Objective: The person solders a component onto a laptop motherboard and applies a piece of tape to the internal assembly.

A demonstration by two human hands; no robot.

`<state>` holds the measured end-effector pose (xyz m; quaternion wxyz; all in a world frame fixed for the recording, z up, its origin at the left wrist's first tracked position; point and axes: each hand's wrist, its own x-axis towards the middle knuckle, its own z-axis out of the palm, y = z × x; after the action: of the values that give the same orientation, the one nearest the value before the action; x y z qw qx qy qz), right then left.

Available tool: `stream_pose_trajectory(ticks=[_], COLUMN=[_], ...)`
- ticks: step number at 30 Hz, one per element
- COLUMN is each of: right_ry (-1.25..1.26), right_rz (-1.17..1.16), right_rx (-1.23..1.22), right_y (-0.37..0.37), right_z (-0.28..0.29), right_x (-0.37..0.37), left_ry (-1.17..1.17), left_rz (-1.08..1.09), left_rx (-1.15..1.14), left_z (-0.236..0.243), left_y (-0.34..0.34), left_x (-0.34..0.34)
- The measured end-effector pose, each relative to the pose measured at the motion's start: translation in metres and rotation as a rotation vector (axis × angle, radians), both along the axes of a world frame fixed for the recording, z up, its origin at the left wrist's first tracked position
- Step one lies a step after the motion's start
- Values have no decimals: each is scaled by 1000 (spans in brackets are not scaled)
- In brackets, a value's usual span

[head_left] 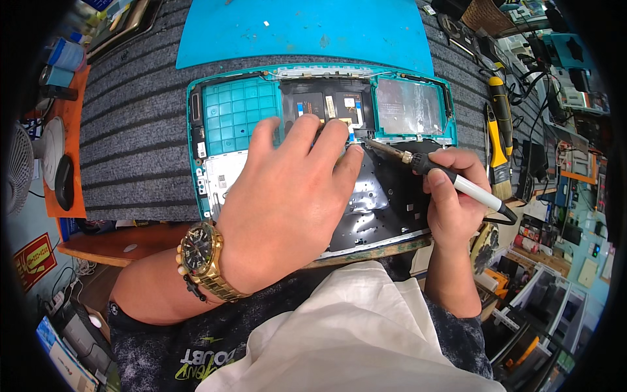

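Observation:
An upturned laptop chassis lies in the middle of the head view, with teal panels, a dark touchpad module and a black metal plate. My left hand rests on it, fingers bent and apart, fingertips at the touchpad module and a small blue-tabbed ribbon cable; what lies under the fingertips is hidden. My right hand grips a soldering iron with a white-and-black handle, its tip close beside that cable.
A ribbed grey mat carries a blue silicone mat behind the chassis. Yellow-handled brushes and tangled cables lie at the right. An orange board and a fan stand at the left.

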<state>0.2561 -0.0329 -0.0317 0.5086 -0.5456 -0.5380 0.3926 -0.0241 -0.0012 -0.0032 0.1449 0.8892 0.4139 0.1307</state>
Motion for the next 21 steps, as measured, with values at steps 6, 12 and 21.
stream_pose_trajectory(ticks=[6, 12, 21], right_ry=[-74, -177, -53], right_rz=[-7, 60, -8], right_rx=[25, 138, 119], right_y=[0, 2, -1], right_z=[2, 3, -5], right_x=[-2, -2, -1], left_ry=[2, 15, -3], left_rz=[2, 0, -1], left_rx=[-3, -2, -4], left_z=[0, 1, 1], left_y=[0, -1, 0], left_x=[0, 1, 1])
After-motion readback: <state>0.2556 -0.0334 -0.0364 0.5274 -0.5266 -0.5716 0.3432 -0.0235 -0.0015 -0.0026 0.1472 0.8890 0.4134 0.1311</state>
